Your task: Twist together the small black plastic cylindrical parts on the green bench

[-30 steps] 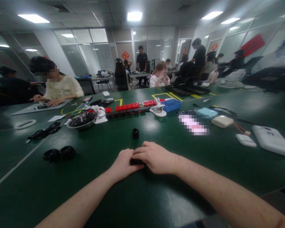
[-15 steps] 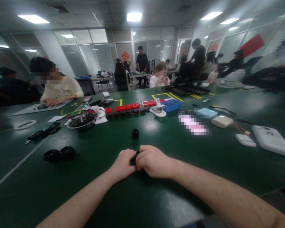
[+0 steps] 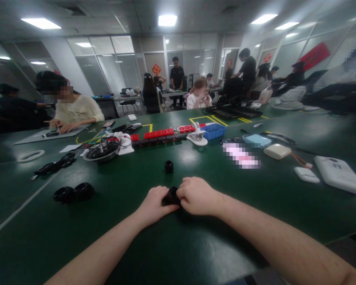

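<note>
My left hand (image 3: pixel 156 202) is wrapped round the left side of a glossy black round part (image 3: pixel 173 194) with a hollow top, standing on the green table. My right hand (image 3: pixel 197 196) is closed in a fist against its right side. Whatever its fingertips may pinch is hidden from me. Beyond my hands, a smaller black round part (image 3: pixel 169 166) stands on its own. Off to the left, two black ring-like parts (image 3: pixel 74 192) sit side by side, touching.
Farther back are a metal bowl (image 3: pixel 102 153) of black pieces, a red power strip (image 3: pixel 158 133), a white clip stand (image 3: pixel 198 136) and a blue bin (image 3: pixel 214 131). A white power bank (image 3: pixel 340 174) lies at right. A person in a cream top (image 3: pixel 80 111) works at far left.
My right hand has lifted slightly and shifted right, uncovering the hollow top of the black part. My left hand stays round it, its thumb now reaching farther along the front.
</note>
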A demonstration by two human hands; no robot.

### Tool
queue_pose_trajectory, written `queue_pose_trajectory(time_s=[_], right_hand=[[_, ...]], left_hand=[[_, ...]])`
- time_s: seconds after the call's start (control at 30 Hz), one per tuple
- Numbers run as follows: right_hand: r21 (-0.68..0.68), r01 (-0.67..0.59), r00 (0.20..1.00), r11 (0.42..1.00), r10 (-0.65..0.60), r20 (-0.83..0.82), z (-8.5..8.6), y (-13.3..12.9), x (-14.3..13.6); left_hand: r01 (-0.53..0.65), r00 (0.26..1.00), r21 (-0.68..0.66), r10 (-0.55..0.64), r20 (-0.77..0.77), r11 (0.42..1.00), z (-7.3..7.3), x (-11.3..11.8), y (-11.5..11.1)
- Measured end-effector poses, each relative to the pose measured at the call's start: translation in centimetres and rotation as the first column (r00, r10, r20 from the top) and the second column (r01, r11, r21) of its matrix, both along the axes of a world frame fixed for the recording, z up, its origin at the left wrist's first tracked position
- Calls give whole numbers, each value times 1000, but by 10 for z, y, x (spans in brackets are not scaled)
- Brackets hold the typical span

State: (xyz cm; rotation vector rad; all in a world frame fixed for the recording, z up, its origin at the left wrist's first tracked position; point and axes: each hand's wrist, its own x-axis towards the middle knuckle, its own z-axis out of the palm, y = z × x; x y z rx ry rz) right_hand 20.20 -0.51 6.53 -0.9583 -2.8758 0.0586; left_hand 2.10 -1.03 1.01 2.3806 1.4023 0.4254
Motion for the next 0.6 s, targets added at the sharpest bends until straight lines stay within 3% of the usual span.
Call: queue_pose_trajectory(time_s=[0.27,0.4,0.6], right_hand=[[82,52,999,995,-52,-11,0,3,1],[65,121,993,991,-121,-3,-6,6,1],[28,119,993,992,-120,-1,-10,7,-1]], left_hand=[[3,1000,6,-3,-3,1000,0,0,0],[3,1000,19,-3,-11,1000,-2,0,1],[4,1000,19,-4,-25,1000,-3,-1,1]])
